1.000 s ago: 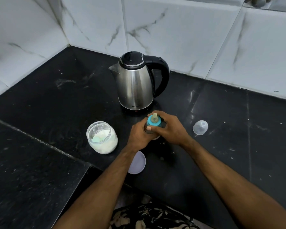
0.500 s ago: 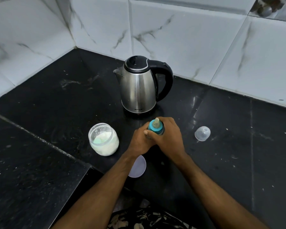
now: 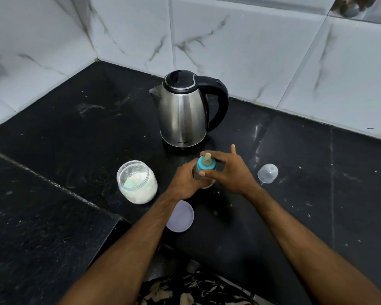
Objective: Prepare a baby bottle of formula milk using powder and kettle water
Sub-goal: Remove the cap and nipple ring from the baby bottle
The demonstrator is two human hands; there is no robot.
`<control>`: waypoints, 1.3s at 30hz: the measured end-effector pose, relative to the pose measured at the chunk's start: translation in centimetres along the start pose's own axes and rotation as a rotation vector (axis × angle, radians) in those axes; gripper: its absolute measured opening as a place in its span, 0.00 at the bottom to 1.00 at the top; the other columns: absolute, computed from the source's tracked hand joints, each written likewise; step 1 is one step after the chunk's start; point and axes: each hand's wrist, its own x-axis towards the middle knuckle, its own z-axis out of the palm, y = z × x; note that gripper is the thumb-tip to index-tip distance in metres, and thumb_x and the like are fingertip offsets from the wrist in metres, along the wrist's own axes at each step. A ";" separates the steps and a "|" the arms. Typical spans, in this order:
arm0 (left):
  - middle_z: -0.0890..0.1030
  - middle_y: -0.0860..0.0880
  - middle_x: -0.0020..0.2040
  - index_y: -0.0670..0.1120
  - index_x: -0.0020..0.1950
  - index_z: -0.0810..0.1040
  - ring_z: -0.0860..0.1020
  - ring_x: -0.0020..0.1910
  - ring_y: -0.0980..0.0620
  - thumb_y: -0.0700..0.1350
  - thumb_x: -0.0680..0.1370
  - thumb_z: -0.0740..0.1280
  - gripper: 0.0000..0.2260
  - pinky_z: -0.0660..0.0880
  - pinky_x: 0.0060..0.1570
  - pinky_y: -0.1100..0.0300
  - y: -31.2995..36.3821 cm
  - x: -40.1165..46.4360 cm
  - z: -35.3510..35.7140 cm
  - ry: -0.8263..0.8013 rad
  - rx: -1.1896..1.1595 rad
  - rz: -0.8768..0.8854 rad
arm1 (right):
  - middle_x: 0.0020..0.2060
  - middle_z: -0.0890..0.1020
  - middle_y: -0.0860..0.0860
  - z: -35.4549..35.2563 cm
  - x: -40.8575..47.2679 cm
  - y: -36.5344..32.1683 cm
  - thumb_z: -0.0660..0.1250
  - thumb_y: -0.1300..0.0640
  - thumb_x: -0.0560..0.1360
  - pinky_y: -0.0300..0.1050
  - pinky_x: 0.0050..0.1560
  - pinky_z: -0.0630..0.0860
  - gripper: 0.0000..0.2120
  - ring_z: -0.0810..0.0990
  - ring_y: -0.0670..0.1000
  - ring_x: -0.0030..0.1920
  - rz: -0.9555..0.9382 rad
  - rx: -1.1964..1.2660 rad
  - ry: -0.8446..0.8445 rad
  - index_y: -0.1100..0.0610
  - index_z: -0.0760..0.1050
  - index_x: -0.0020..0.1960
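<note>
The baby bottle (image 3: 205, 165) stands upright on the black counter, with a blue collar and a pale teat on top. My left hand (image 3: 185, 181) grips the bottle's body, which it mostly hides. My right hand (image 3: 231, 170) holds the blue collar between thumb and fingers, its forefinger lifted straight. Behind them stands the steel kettle (image 3: 183, 115), lid down, black handle to the right. An open jar of white formula powder (image 3: 137, 182) with a pale green scoop inside sits to the left.
The jar's lilac lid (image 3: 182, 216) lies flat on the counter (image 3: 75, 133) under my left wrist. The bottle's clear dome cap (image 3: 268, 173) lies to the right. White marble tiles form a corner behind. A lower counter step runs along the left.
My right hand has loosened and shifted round the blue collar, so more of the collar and teat shows and its forefinger now sticks up. The camera has tilted slightly.
</note>
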 end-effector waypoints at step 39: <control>0.81 0.53 0.61 0.49 0.68 0.74 0.79 0.59 0.58 0.42 0.72 0.77 0.27 0.76 0.58 0.64 -0.4 0.2 0.1 -0.010 0.046 0.015 | 0.61 0.76 0.45 0.8 -1.1 -0.9 0.77 0.56 0.69 0.38 0.63 0.73 0.34 0.75 0.42 0.62 0.058 0.206 0.041 0.51 0.66 0.71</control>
